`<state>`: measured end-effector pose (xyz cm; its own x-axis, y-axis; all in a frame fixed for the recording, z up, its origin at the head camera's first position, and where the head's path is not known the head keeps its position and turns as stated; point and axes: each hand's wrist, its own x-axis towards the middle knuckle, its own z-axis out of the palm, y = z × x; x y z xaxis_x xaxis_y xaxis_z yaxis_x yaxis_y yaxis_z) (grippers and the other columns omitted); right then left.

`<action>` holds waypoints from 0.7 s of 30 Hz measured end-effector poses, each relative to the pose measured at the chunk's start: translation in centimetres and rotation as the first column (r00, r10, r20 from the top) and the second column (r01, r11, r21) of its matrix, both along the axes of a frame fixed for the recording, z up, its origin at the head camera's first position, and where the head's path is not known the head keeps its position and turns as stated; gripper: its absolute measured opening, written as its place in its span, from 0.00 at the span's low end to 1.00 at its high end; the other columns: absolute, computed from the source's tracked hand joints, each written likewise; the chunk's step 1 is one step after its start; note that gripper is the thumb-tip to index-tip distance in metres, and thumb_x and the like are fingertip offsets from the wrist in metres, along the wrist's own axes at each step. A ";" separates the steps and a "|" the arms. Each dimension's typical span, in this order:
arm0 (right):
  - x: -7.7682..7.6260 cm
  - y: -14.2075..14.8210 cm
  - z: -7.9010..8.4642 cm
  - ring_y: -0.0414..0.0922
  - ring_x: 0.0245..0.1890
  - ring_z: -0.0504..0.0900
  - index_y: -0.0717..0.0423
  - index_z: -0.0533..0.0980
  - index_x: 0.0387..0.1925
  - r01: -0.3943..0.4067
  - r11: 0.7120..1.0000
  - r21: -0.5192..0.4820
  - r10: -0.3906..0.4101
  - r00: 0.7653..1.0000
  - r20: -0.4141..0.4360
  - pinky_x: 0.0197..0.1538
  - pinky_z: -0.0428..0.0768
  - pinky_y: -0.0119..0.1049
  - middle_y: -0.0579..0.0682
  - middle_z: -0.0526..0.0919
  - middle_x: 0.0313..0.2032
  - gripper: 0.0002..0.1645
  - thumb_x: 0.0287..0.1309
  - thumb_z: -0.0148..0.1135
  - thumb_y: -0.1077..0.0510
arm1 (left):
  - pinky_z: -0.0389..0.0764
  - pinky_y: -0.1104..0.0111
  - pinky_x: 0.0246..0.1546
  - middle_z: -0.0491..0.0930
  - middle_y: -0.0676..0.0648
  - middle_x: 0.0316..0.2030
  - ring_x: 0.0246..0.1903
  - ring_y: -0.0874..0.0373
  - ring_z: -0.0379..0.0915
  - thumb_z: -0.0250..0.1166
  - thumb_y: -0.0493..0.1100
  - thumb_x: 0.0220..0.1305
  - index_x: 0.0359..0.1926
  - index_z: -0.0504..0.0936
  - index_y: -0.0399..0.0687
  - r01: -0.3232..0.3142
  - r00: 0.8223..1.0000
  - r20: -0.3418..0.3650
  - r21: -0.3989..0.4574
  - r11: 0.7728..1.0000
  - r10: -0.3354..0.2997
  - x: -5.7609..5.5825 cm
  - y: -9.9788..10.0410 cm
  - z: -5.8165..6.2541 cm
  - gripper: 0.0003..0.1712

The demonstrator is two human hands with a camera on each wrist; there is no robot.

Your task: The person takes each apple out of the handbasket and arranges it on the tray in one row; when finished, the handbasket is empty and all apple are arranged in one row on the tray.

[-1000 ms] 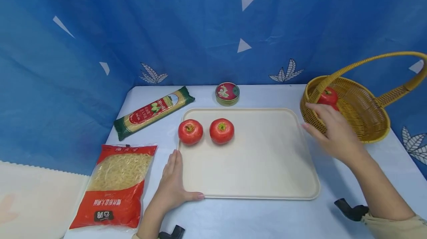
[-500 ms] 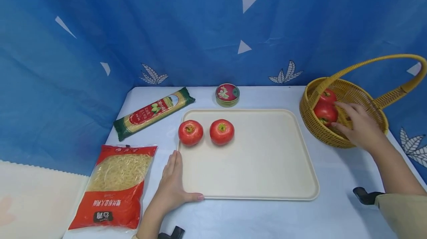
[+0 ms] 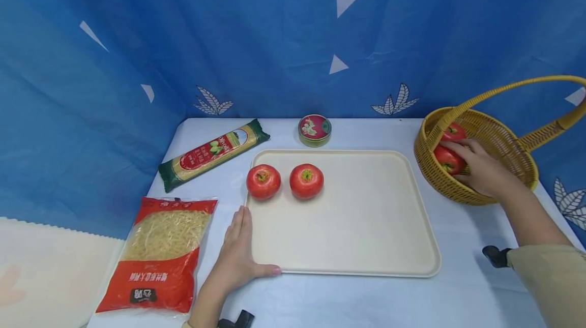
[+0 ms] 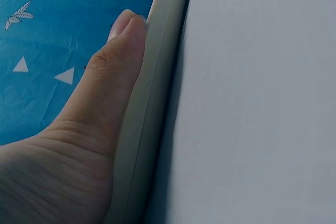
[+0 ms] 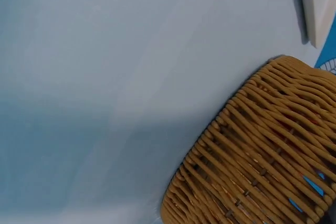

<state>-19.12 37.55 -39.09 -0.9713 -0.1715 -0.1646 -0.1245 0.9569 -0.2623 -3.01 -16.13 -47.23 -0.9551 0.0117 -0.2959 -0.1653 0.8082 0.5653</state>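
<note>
My right hand [image 3: 486, 168] reaches into the yellow wicker basket [image 3: 428, 173] at the right and grips the nearer red apple [image 3: 449, 160], fingers over its top and thumb on its near side. Another red apple [image 3: 454, 132] lies just behind it, partly covered by the fingers. At the cream tray's [image 3: 357, 216] front left corner, my left hand [image 3: 238, 257] rests with straight fingers along the left edge and thumb along the front edge. The left wrist view shows that thumb [image 4: 110, 72] against the tray's side. Two red apples [image 3: 263, 181] [image 3: 306, 181] sit on the tray's back left part.
A long spaghetti packet [image 3: 212, 155] and a red bag of pasta [image 3: 157, 257] lie left of the tray. Behind the tray stands a small round tin [image 3: 314, 130]. The basket's tall handle [image 3: 517, 84] arches over its opening. A blue curtain [image 3: 274, 38] hangs behind the table.
My right hand has moved right into the basket, then closed round the nearer apple. The left hand has stayed at the tray's corner.
</note>
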 end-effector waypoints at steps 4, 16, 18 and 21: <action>-0.3 0.1 -0.2 0.72 0.56 0.56 0.37 0.44 0.73 -0.009 1.000 0.021 0.009 1.000 0.008 0.50 0.68 0.71 0.70 0.46 0.64 0.63 0.45 0.74 0.59 | 0.45 0.46 0.70 0.29 0.49 0.75 0.75 0.47 0.28 0.70 0.82 0.13 0.73 0.26 0.59 -0.001 1.000 0.001 -0.003 1.000 0.001 0.0 0.0 0.0 0.90; -1.2 0.2 -1.0 0.76 0.51 0.60 0.31 0.41 0.73 0.045 0.999 0.018 -0.045 0.999 0.022 0.47 0.68 0.73 0.70 0.44 0.65 0.65 0.44 0.75 0.51 | 0.43 0.47 0.71 0.28 0.49 0.75 0.75 0.48 0.25 0.70 0.82 0.12 0.73 0.26 0.59 -0.001 1.000 0.005 -0.002 1.000 0.001 -0.1 0.1 0.2 0.91; -1.2 0.2 -1.1 0.76 0.51 0.60 0.30 0.42 0.73 0.059 0.998 0.017 -0.059 0.998 0.020 0.46 0.69 0.73 0.70 0.44 0.65 0.65 0.43 0.75 0.49 | 0.43 0.48 0.72 0.28 0.49 0.75 0.75 0.49 0.25 0.70 0.82 0.12 0.73 0.26 0.58 -0.001 1.000 0.004 -0.004 1.000 0.001 -0.1 0.1 0.3 0.91; -1.2 0.3 -1.2 0.75 0.51 0.59 0.30 0.43 0.73 0.078 0.997 -0.006 -0.078 0.997 0.022 0.46 0.69 0.73 0.70 0.43 0.65 0.64 0.43 0.76 0.50 | 0.43 0.48 0.72 0.28 0.49 0.75 0.75 0.49 0.25 0.70 0.82 0.12 0.73 0.26 0.58 -0.001 1.000 0.005 -0.007 1.000 0.001 -0.1 0.1 0.3 0.91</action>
<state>-20.32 37.83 -40.30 -0.9779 -0.0970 -0.1853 -0.0440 0.9615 -0.2712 -3.12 -16.01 -46.97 -0.9537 0.0082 -0.3008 -0.1691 0.8121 0.5584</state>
